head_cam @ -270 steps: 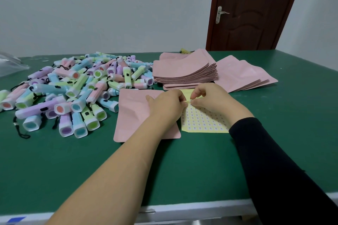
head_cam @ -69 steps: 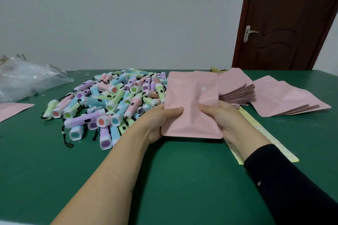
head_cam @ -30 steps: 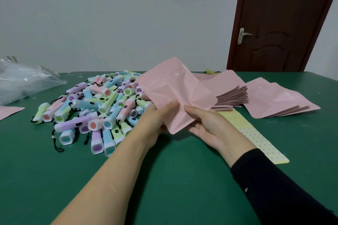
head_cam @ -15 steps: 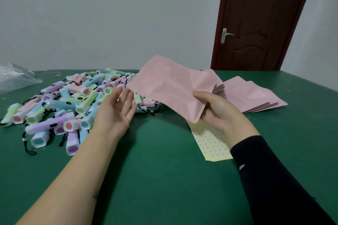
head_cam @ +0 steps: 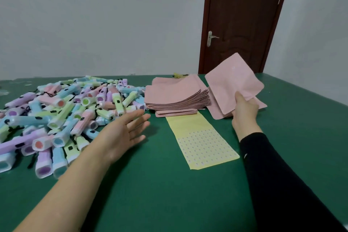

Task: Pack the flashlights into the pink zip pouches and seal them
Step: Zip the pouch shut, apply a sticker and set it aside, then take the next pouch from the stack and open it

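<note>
Pouch in right hand, left hand free

Right hand (head_cam: 243,111) grips one pink pouch (head_cam: 233,84) by its lower edge, thumb on the near face, fingers curled behind. Pouch rises from the fingers, tilted on a corner, top corner pointing up and away; face creased, long axis roughly upright.

Left hand (head_cam: 124,133) holds nothing: fingers straight, spread wide, palm turned inward.

Flashlights (head_cam: 66,111) heaped just left of those fingers, axes every way, several lens ends facing near.

Pouch stack (head_cam: 177,96) lies beyond the left fingertips. Yellow sticker sheet (head_cam: 201,141) lies flat between the hands on the green table (head_cam: 169,194).
</note>
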